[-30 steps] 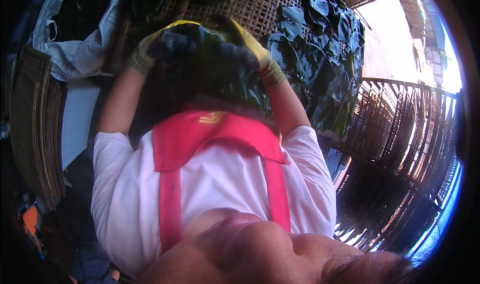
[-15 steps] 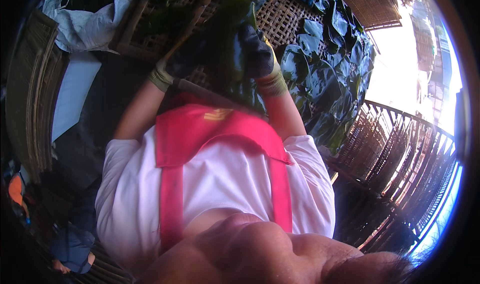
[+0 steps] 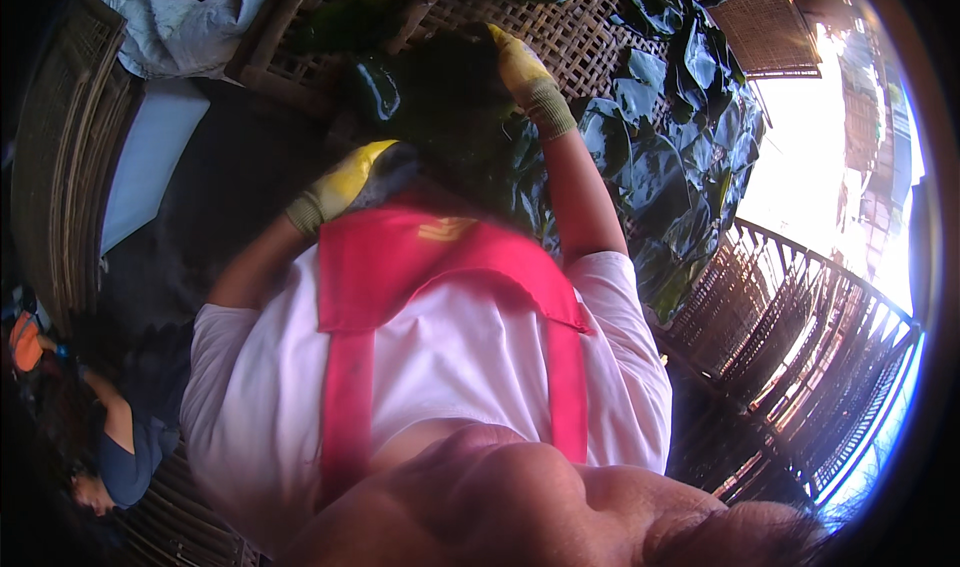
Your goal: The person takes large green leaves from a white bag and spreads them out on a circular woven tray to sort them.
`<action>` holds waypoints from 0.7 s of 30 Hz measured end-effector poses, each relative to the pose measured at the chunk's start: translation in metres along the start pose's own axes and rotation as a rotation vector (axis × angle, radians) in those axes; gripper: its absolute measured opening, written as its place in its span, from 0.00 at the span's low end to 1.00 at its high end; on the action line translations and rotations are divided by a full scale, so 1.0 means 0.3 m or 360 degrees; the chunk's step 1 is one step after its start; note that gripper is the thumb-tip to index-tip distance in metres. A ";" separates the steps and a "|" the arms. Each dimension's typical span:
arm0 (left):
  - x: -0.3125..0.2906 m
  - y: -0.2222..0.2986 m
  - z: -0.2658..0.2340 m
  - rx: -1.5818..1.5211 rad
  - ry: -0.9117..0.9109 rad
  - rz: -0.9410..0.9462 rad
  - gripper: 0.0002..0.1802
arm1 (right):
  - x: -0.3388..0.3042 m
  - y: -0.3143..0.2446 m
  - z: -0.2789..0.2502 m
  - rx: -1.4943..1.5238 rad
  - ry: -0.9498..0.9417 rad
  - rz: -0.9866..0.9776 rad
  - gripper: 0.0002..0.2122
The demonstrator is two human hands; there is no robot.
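Observation:
I wear yellow gloves with dark palms and olive knit cuffs. A large dark green leaf [image 3: 440, 92] spreads in front of me over a woven bamboo tray [image 3: 575, 27]. My right hand [image 3: 522, 67] is at the leaf's right side, its fingers bent over the far edge and closed on it. Closer to my body, my left hand [image 3: 348, 179] is by the leaf's near left side, back of the glove up. Its fingertips point toward the leaf. Shadow and blur hide its palm side, so I cannot tell whether it grips anything.
Many glossy leaves [image 3: 650, 167] are heaped at right. A white sack [image 3: 195, 32] lies at far left, above a pale board [image 3: 150, 172] and stacked bamboo frames [image 3: 60, 167]. Bamboo racks [image 3: 790, 327] stand at right. Another person [image 3: 130, 447] is at lower left.
My hands have moved apart: the left drew back toward my body, the right moved slightly away and to the right. More of the tray's weave shows. The person at lower left has shifted.

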State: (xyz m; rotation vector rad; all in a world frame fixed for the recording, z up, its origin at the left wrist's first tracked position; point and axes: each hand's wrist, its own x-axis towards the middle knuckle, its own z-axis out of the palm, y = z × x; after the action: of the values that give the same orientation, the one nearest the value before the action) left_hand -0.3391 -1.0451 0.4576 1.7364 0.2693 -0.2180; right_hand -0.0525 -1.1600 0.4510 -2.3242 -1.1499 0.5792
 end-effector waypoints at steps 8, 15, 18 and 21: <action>0.087 0.131 -0.141 0.1437 0.0539 0.0504 0.19 | 0.037 -0.058 -0.098 -0.0281 0.0331 -0.0178 0.23; 0.094 0.097 -0.145 0.0932 0.0553 0.0582 0.21 | 0.311 -0.017 -0.026 -0.0911 0.0408 -0.0079 0.20; 0.135 0.143 -0.188 0.0540 0.0812 0.0677 0.20 | 0.384 0.053 -0.014 -0.1005 0.0522 -0.0012 0.19; 0.205 0.139 -0.200 0.0240 0.0797 0.0574 0.17 | 0.391 0.146 -0.104 -0.0674 0.0560 0.0157 0.17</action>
State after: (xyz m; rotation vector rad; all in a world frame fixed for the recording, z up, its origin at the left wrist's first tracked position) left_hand -0.2683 -0.9896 0.4896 1.9371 0.3002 0.4764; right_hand 0.0572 -1.0948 0.4315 -2.7051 -1.0695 -0.0591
